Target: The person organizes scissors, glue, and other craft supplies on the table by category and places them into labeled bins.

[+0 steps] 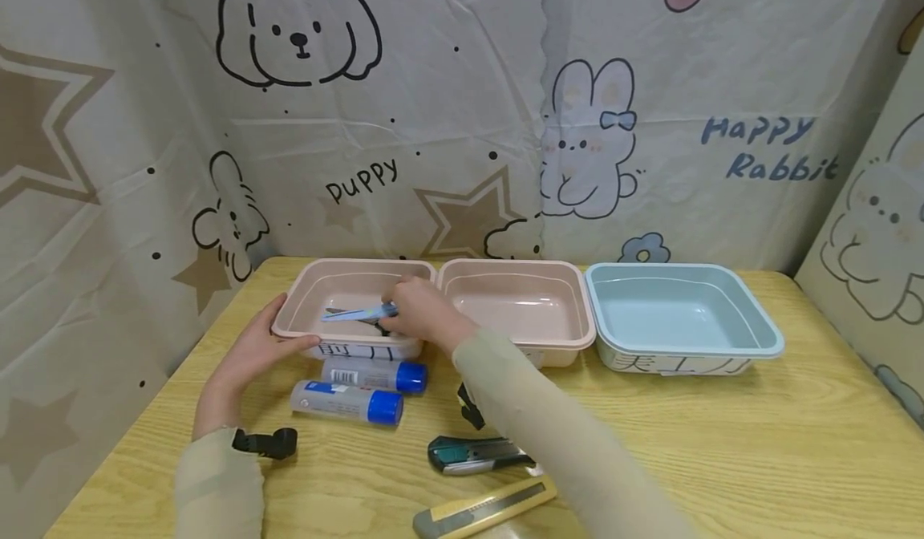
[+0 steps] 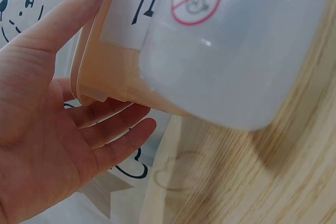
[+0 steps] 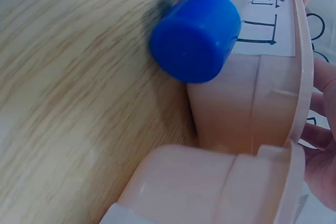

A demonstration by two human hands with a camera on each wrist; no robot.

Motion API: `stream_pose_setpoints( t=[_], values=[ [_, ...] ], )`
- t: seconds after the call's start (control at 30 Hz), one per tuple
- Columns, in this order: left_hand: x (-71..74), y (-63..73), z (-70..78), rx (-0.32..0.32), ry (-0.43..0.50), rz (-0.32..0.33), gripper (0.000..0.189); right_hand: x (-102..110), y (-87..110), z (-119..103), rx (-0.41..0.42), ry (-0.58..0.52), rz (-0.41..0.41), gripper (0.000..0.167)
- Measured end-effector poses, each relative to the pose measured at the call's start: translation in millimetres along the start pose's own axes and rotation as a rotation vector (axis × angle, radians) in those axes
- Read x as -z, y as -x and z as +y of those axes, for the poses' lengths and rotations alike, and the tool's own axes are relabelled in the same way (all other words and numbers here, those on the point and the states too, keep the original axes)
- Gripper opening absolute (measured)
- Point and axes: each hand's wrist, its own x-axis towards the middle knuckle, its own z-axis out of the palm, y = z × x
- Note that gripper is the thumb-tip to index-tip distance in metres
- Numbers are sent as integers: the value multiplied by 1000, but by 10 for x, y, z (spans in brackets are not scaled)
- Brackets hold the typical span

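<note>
My left hand [image 1: 249, 350] rests at the left corner of the left pink bin [image 1: 289, 326], thumb along the front rim and extended fingers against its outer side. Inside that bin, my right hand [image 1: 419, 306] pinches light blue scissors [image 1: 357, 314], whose blades point left. A dark-handled item partly shows beneath this hand; its rest is hidden. In the right wrist view, the right hand's fingers [image 3: 323, 129] show beyond the bin rim. Two glue sticks with blue caps, one nearer [image 1: 346, 403] and one farther [image 1: 375, 374], lie before the bin's handwritten label.
A second pink bin [image 1: 516, 342] and a light blue bin [image 1: 686, 350] stand to the right in a row. In front lie a green-and-black utility knife [image 1: 476, 455], a yellow utility knife [image 1: 487, 511] and a black item [image 1: 471, 407] partly behind my right sleeve.
</note>
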Motion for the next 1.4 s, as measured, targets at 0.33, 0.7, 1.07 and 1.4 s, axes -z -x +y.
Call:
stream_pose_setpoints(
  t=[0.33,0.7,1.07,1.4],
  values=[
    [-50,-35,-18,10,2,-2,109,-75,-125,-2,-52,10,-108,27],
    [-48,-24,-20,-11,24,-3,107,-86,9,57,-31,-173,-20,31],
    [8,13,-36,-14,19,-6,105,173,359,341,-15,-286,0,37],
    [8,0,-31,-15,4,-8,106,251,664,573,-17,-153,67,44]
  ],
)
